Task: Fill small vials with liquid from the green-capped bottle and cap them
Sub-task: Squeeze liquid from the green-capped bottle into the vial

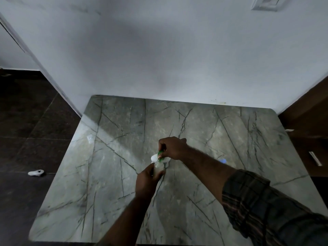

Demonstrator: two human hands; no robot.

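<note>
Near the middle of the marble table (pixel 230 132), my left hand (pixel 147 180) grips a small clear vial (pixel 158 168), held upright. My right hand (pixel 173 148) holds the green-capped bottle (pixel 158 156) tilted over the vial's mouth; only a bit of green cap and white body shows under the fingers. The bottle's tip touches or sits just above the vial's opening. A small white-and-clear object (pixel 166 163), perhaps another vial or cap, stands on the table right behind the hands, partly hidden.
A faint blue object (pixel 222 160) lies on the table to the right of my right forearm. A clear smudge or small item (pixel 90 139) sits at the table's left. The white wall borders the far edge. A white thing (pixel 36 173) lies on the dark floor left.
</note>
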